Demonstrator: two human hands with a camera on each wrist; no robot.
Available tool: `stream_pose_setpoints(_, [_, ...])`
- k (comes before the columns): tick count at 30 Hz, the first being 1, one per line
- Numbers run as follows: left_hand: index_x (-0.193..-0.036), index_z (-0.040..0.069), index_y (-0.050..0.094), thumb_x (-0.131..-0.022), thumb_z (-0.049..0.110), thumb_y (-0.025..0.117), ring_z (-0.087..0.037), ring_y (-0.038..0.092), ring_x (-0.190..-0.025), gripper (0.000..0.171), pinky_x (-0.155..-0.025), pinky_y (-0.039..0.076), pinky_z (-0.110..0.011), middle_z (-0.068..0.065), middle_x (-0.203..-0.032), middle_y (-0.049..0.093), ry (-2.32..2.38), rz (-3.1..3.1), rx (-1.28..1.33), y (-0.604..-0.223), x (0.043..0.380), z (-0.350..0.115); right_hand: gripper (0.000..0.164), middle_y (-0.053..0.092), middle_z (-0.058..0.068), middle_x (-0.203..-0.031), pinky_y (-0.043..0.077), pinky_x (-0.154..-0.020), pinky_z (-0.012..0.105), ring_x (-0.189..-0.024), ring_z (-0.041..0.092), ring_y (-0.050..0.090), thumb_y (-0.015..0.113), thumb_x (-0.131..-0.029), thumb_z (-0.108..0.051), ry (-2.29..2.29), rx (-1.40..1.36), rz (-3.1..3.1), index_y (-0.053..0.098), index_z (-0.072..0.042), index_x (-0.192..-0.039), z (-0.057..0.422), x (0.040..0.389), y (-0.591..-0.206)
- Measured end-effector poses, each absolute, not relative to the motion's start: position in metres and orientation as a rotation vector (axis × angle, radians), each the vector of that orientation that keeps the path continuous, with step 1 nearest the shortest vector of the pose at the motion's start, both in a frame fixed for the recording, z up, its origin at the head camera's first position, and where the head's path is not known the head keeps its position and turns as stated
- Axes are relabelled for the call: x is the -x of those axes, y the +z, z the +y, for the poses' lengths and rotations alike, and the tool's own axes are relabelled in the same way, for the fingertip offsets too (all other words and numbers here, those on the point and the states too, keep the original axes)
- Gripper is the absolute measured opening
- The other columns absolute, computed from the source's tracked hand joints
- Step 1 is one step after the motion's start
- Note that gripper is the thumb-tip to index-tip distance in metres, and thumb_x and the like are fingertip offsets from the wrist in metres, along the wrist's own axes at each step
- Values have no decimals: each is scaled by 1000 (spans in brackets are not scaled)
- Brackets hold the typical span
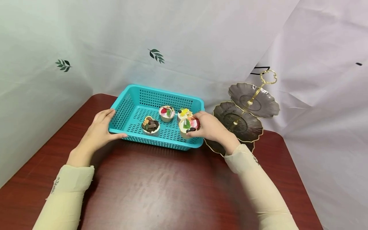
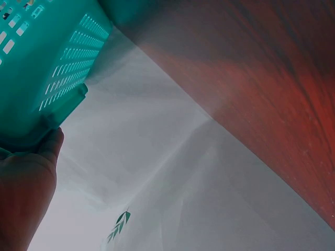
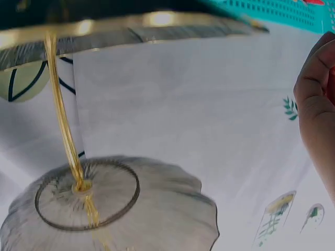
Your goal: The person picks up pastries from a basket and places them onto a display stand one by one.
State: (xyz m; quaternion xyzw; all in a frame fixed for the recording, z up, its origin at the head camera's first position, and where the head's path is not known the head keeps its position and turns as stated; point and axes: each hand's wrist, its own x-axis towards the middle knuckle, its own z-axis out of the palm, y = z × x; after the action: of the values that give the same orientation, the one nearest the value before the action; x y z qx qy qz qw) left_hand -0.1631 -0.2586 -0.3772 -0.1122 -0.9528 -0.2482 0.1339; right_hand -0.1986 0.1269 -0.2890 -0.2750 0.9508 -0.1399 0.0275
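A turquoise plastic basket (image 1: 169, 145) stands on the table with several small decorated cupcakes in it. At its left end my left hand (image 1: 96, 131) holds the rim, the thumb along the front corner. My right hand (image 1: 211, 127) pinches a fruit-topped cupcake (image 1: 186, 125) at the basket's right end. Partly behind that one is a cupcake with yellow fruit (image 1: 185, 112). A chocolate-topped cupcake (image 1: 150, 125) and one with red and green fruit (image 1: 167, 112) sit further left. In the left wrist view, the fingers meet the basket rim (image 2: 70, 107).
To the right of the basket stands a three-tier stand with dark scalloped plates (image 1: 238, 121) and a gold handle (image 1: 268, 77). The right forearm passes close to its lower plates. White cloth (image 1: 201, 41) hangs behind the red-brown table (image 1: 155, 185).
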Motion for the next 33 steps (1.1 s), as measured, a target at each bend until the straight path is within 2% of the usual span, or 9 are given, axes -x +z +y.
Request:
stream_pose_setpoints(7, [-145, -11, 31, -68, 49, 83, -44, 25, -137, 110, -102, 36, -66, -28, -148, 32, -722, -2756, 332, -375, 164, -260, 62, 64, 13, -106, 51, -79, 36, -89, 21, 57, 78, -73, -40, -457, 875, 2939, 63, 0, -117, 133, 191, -276])
stream_pose_setpoints(24, [-144, -11, 32, -68, 48, 83, -45, 27, -135, 109, -100, 37, -66, -29, -147, 33, -707, -2750, 353, -375, 166, -259, 60, 63, 5, -102, 49, -75, 33, -87, 19, 57, 79, -71, -44, -438, 831, 3065, 64, -8, -117, 150, 172, -243])
stream_pose_setpoints(33, [-145, -10, 30, -68, 50, 83, -44, 26, -135, 111, -100, 37, -66, -28, -148, 33, -713, -2746, 348, -380, 165, -261, 57, 64, 8, -104, 48, -75, 33, -87, 22, 59, 79, -73, -37, -520, 751, 3135, 62, -4, -116, 169, 169, -219])
